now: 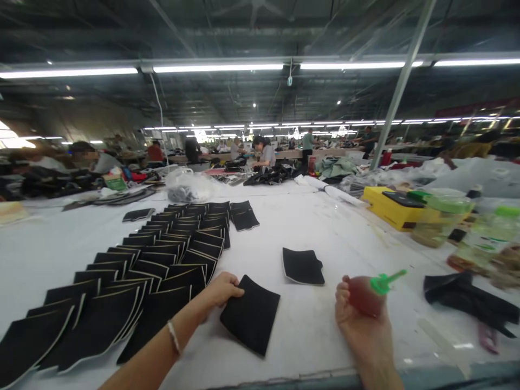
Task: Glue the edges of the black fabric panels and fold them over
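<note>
My left hand (223,290), with a bracelet on the wrist, pinches the upper left corner of a black panel (252,314) with a pale edge. In my right hand (363,330) a reddish squeeze bottle (365,296) with a green nozzle lies tilted, its tip pointing up and right. A separate black panel (303,266) lies between and beyond my hands. Overlapping rows of black panels (156,265) cover the left part of the white table (300,341), right beside my left forearm.
At the right stand a yellow box (390,208), a green-lidded jar (442,216) and a plastic bottle (489,233). Black cloth (467,298) lies nearer on that side. A clear plastic bag (189,185) sits at the far side. Several people work in the background.
</note>
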Tool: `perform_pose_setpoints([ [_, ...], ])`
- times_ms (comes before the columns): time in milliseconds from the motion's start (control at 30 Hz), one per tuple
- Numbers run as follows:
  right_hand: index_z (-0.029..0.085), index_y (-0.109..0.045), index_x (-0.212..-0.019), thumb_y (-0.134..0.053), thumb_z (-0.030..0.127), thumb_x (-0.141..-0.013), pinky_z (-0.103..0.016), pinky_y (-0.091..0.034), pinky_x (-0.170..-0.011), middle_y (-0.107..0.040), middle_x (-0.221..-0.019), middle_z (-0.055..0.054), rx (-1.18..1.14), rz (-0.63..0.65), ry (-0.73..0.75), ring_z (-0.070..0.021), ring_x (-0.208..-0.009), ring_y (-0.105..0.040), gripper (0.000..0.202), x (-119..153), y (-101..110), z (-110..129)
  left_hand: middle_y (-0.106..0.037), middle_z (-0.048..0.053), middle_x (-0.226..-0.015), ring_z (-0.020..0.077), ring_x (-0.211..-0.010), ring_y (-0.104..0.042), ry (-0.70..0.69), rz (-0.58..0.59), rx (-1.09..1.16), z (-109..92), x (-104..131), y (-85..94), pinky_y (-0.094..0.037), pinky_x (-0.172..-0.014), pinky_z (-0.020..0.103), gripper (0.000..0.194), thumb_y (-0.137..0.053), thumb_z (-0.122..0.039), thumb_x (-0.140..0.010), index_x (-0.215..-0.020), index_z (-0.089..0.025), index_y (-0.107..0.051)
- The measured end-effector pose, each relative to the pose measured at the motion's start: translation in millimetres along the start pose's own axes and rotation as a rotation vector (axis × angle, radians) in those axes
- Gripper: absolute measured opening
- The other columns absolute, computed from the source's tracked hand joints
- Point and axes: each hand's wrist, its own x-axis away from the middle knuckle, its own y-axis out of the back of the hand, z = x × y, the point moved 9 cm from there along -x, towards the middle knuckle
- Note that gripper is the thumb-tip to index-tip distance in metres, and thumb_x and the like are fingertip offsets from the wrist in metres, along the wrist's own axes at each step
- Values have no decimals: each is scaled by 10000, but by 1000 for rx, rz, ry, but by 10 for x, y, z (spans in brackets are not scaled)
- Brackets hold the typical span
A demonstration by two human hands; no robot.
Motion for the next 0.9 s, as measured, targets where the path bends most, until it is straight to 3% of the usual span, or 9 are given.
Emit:
perform_pose_setpoints([
  [100, 177, -575, -1189, -725, 331, -676, -265, -632, -685, -697, -918, -51, -29, 61, -4, -149, -754, -691, 556, -25, -3, 35, -359, -78, -423, 51, -357, -321, 75, -26, 473, -137, -215, 4, -154, -377, 172, 330, -755, -210, -691, -570, -167, -451],
  [167, 192, -575, -1193, -715, 325, -670, -290, -637, -664, -692, -913, -53, -48, 51, -11, -160, -736, -686, 558, -39, 22, 45, -398, -69, -461, 49, -382, -374, 62, -158, 637, -296, -448, 121, -229, -370, 154, 338, -748, -184, -729, -600, -167, -436],
  [333, 177, -602, -1169, -741, 310, -628, -313, -636, -662, -688, -930, -82, -32, -6, -51, -179, -732, -688, 574, -65, 99, 34, -563, -9, -717, 75, -573, -538, 54, -363, 733, -623, -1146, 346, -486, -521, 199, 122, -586, -236, -918, -873, -123, -570],
  [433, 189, -626, -1133, -754, 325, -629, -332, -635, -656, -690, -928, -75, 51, 44, -46, -180, -715, -684, 537, -76, 86, 40, -623, 36, -953, 112, -727, -602, 51, -412, 689, -693, -1384, 333, -539, -614, 257, 243, -546, -331, -949, -1086, -136, -588],
  [500, 188, -632, -1126, -758, 351, -642, -329, -633, -646, -686, -923, -73, 71, 59, -40, -174, -703, -677, 526, -78, 81, 35, -628, 56, -970, 125, -749, -616, 47, -407, 611, -702, -1430, 204, -541, -632, 267, 251, -532, -336, -953, -1082, -128, -583],
  [600, 181, -633, -1125, -760, 384, -661, -302, -626, -634, -676, -905, -64, 52, 55, -28, -155, -687, -662, 522, -58, 47, 18, -639, 102, -955, 181, -815, -650, 4, -360, 418, -749, -1392, -144, -529, -664, 283, 251, -577, -350, -911, -1006, -118, -567],
  [700, 171, -638, -1104, -745, 437, -692, -263, -612, -614, -660, -867, -46, 38, 79, -2, -130, -659, -634, 502, -5, -61, -1, -618, 181, -1135, 319, -1129, -579, -76, -300, 177, -885, -1294, -555, -491, -860, 353, 508, -796, -401, -688, -1037, -135, -539],
  [800, 159, -649, -1070, -683, 521, -754, -235, -595, -601, -649, -849, -41, 44, 97, 29, -112, -638, -612, 482, 42, -157, -16, -503, 243, -1329, 401, -1333, -383, -125, -230, -20, -1034, -1197, -901, -388, -1011, 402, 721, -877, -306, -514, -1103, -129, -502],
  [900, 180, -660, -1036, -637, 554, -795, -253, -592, -606, -654, -852, -30, 123, 130, 75, -111, -637, -606, 445, 60, -214, 1, -520, 255, -1307, 412, -1304, -417, -140, -142, -123, -1145, -1121, -1133, -393, -994, 435, 652, -808, -196, -550, -1116, -113, -496],
])
